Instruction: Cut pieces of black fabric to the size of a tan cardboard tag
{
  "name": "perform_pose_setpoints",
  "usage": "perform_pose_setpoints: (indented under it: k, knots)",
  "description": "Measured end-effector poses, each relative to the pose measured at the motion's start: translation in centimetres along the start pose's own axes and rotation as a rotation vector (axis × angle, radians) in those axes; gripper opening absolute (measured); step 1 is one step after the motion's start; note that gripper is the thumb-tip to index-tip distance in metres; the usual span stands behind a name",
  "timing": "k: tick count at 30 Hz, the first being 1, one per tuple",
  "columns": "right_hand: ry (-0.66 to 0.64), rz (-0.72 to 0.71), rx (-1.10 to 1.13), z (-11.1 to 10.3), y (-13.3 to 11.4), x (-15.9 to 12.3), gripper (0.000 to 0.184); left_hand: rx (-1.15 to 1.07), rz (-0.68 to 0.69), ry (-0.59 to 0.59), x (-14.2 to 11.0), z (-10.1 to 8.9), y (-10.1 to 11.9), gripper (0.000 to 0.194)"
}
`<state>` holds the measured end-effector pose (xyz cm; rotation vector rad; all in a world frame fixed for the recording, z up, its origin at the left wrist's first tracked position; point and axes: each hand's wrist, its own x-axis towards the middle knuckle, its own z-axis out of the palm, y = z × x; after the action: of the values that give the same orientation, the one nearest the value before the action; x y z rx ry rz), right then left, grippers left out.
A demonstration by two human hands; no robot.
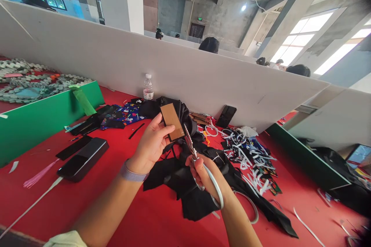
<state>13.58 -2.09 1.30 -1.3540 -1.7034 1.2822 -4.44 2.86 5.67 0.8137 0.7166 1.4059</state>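
My left hand (153,142) pinches a flat brown cardboard rectangle (171,120) between thumb and fingers, tilted up above the table. A thin dark edge shows along its side; whether cloth lies behind it, I cannot tell. In my right hand (201,170) is a pair of scissors (189,142) with a pale looped handle, fingers wrapped round it. The blades point up, close by the cardboard's right edge; whether they touch it is unclear. Black fabric pieces (197,200) lie spread under and beyond both hands.
On the red table (127,216), a black box-shaped device (84,158) with a white cable sits left. A water bottle (148,87) and a phone (227,116) stand near the white partition (116,58). White strips and scraps (249,154) pile up right. Green dividers (49,123) flank the space.
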Motion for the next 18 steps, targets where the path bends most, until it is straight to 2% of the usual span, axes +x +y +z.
perform_pose_setpoints:
  k: [11, 18]
  knots:
    - [-0.023, -0.012, 0.079, -0.03, -0.26, -0.13, 0.074, 0.013, 0.005, -0.041, 0.04, -0.2, -0.13, 0.048]
    - [0.017, -0.039, 0.054, 0.04, -0.51, -0.11, 0.071, 0.025, 0.001, -0.031, -0.04, -0.14, -0.13, 0.045]
